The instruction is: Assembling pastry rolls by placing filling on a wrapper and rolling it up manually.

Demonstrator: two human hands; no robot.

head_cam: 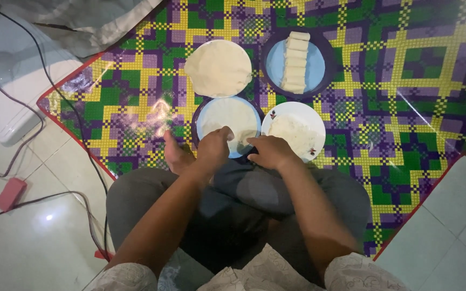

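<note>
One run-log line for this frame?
left hand: on thin white wrapper sheet | right hand: at blue round plate edge

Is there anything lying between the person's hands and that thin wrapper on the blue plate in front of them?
Nothing visible is in the way. The left hand and right hand are already at the near edge of the wrapper on the blue plate; the other plates sit beyond and to the right.

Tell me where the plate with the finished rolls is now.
In the head view, the dark plate with rolls sits at the top, right of the wrapper stack and above the white plate.
</note>
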